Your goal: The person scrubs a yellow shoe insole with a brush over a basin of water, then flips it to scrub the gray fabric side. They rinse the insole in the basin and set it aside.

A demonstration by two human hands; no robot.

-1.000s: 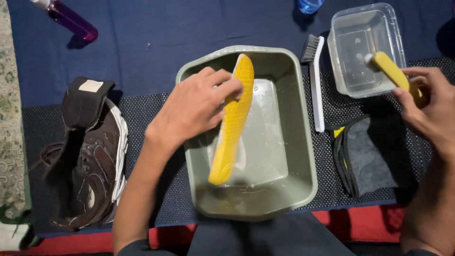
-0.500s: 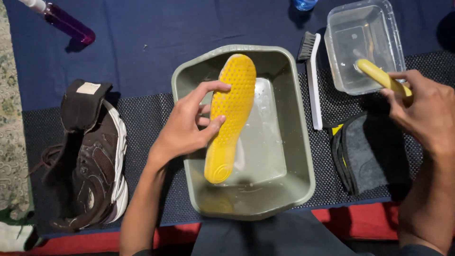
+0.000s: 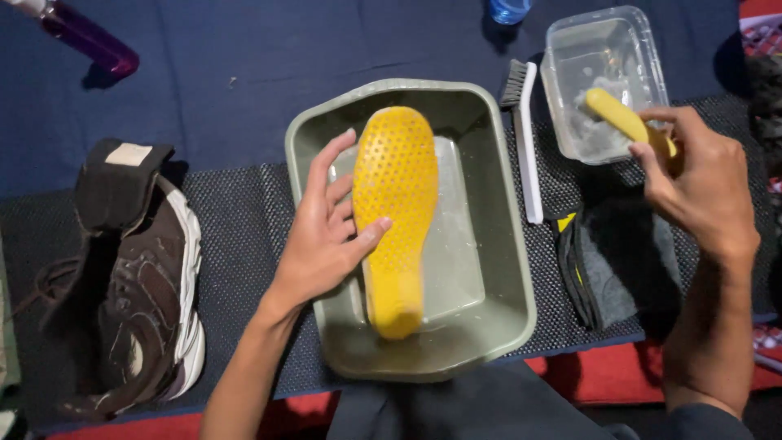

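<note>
The left hand [image 3: 326, 236] holds a yellow perforated insole [image 3: 394, 213] over the grey-green basin [image 3: 507, 269], fingers spread along its edge and the thumb pressed on its face, so the insole lies flat with the dotted side up, its toe end toward the far rim. The right hand [image 3: 700, 183] is closed round the handle of a yellow brush [image 3: 623, 121], whose head dips into the clear plastic tub [image 3: 643, 57] just beyond the basin's right corner. Scrubbing well here probably calls for a firm brace under the insole, short strokes along its length, and keeping it over the basin so that drips fall into the shallow water. A white-handled brush [image 3: 528, 147] lies on the dark mesh mat [image 3: 236, 244] between basin and tub, right in the path from tub to insole, and a folded dark cloth [image 3: 619, 261] sits below it under the right wrist. A brown sneaker [image 3: 138, 310] with its tongue pulled open rests well to the left, clear of the work; a purple bottle [image 3: 85, 41] lies at the far left corner and a blue bottle [image 3: 509, 10] stands at the top edge.
</note>
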